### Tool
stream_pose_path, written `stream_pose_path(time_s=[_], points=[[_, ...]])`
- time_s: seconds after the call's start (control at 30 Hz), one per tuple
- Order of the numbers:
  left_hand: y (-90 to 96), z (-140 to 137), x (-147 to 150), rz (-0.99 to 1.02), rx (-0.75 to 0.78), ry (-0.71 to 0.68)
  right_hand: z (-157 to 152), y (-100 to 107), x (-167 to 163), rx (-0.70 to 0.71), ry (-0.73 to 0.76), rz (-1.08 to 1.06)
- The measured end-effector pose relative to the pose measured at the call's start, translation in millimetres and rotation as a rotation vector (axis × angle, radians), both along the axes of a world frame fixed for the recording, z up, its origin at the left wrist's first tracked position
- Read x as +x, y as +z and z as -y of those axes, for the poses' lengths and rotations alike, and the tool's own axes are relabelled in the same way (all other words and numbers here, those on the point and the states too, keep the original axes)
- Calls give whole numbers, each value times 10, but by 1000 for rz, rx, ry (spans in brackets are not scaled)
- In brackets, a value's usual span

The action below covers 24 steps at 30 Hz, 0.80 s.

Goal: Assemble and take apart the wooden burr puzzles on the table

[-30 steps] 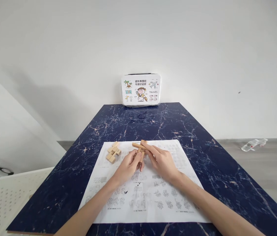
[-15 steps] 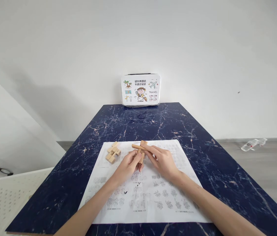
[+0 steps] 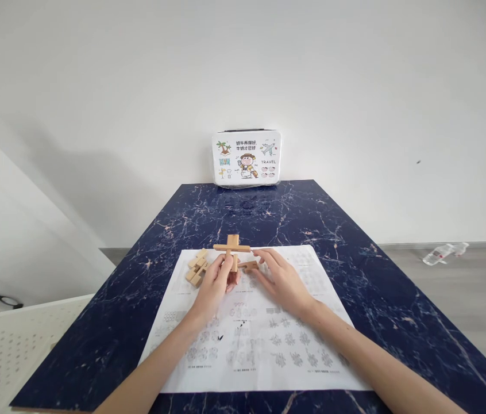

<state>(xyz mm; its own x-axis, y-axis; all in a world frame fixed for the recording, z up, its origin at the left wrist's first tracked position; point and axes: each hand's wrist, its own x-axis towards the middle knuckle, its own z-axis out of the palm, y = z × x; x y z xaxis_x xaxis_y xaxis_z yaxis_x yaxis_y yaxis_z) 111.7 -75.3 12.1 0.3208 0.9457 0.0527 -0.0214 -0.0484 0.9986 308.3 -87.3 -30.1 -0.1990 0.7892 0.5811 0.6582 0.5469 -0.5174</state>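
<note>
My left hand (image 3: 213,286) is closed around several notched wooden puzzle sticks fitted together as a cross (image 3: 231,249). One stick stands upright and another lies crosswise near the top. My right hand (image 3: 284,283) is just to the right, its thumb and index finger apart. The index fingertip is close to the crosswise stick's right end; whether they touch I cannot tell. Between the two hands is a separate notched wooden piece (image 3: 250,265), near the right thumb. Left of my left hand, a small pile of wooden puzzle pieces (image 3: 197,269) rests on the printed sheet (image 3: 260,345).
The sheet lies on a dark blue marbled table (image 3: 251,215). A white case (image 3: 247,158) with cartoon prints stands at the far edge against the wall. A white perforated surface (image 3: 6,356) is at the lower left. A clear plastic item (image 3: 441,253) lies on the floor at right.
My left hand has moved left with the wooden cross and turned it more upright. My right hand's fingers have come off it and spread. The notched piece between the hands now shows.
</note>
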Motion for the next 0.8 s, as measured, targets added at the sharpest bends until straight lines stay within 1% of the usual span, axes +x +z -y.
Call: stream_pose_path(time_s=[0.1,0.23,0.37,0.57,0.7,0.8], points=[[-13,-7,-6,5,-4,2,-35,-58,8,10,37,68],[-52,-24,-13,11,-15,-8,-51,-89,9,-36,39,103],[-71,-44,-21,37,0,-6,-45,-87,9,-49,44,86],[-16,-40,-28,38,-29,21,-34,-67,11,-64,61,25],[-19,-50,-31,41,-28,37,-48,-15,34,-121,40,-92],[-26,-56,-32,32,-28,43,-76,49,65,-222,16,-287]])
